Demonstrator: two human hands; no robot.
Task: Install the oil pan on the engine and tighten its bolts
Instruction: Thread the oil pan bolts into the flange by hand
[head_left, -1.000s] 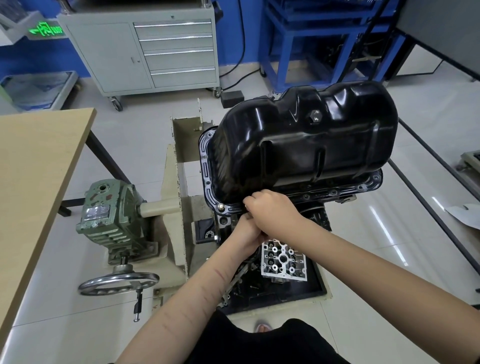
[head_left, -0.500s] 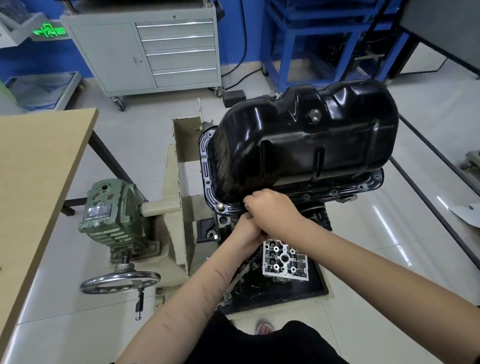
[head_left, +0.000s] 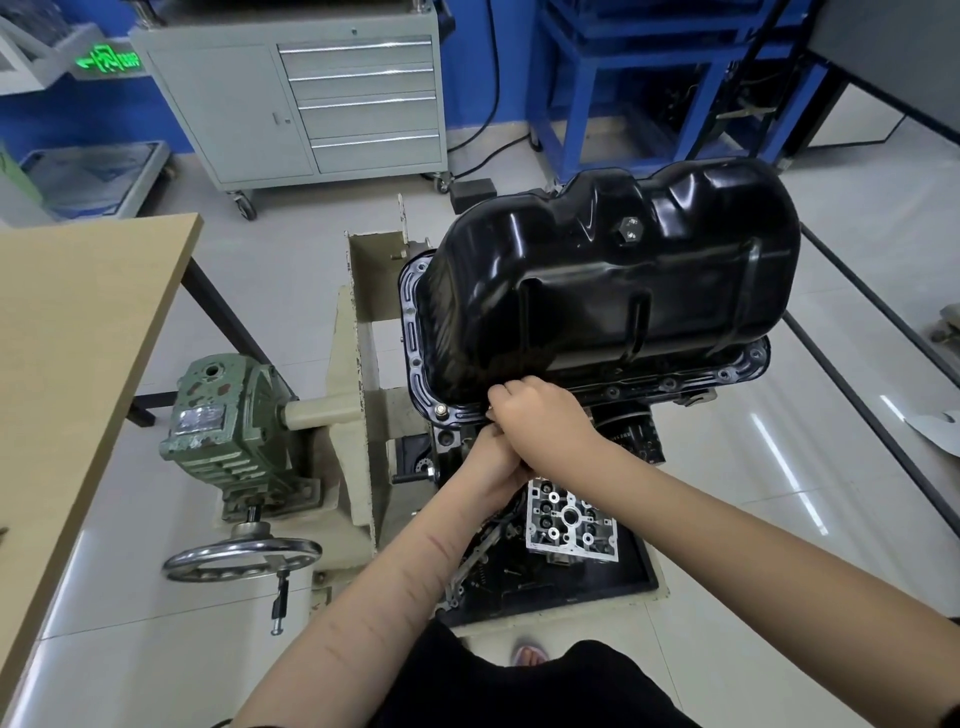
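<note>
The glossy black oil pan (head_left: 613, 291) sits upside down on the engine block (head_left: 628, 431), which is held in a beige stand. Bolt holes run along its flange (head_left: 727, 371), and one bolt (head_left: 441, 410) stands in the near-left corner. My right hand (head_left: 545, 423) is at the near edge of the flange with curled fingers pinching a small metal bolt at the fingertips. My left hand (head_left: 488, 457) lies just under the right one, against the block. Its fingers are hidden.
A wooden table (head_left: 78, 332) stands to the left. A green gearbox (head_left: 223, 421) with a handwheel (head_left: 241, 558) sits on the stand's left side. Below the engine, a black tray (head_left: 623, 577) holds a cylinder head part (head_left: 571, 522). A grey tool cabinet (head_left: 311, 98) and a blue frame (head_left: 623, 78) stand behind.
</note>
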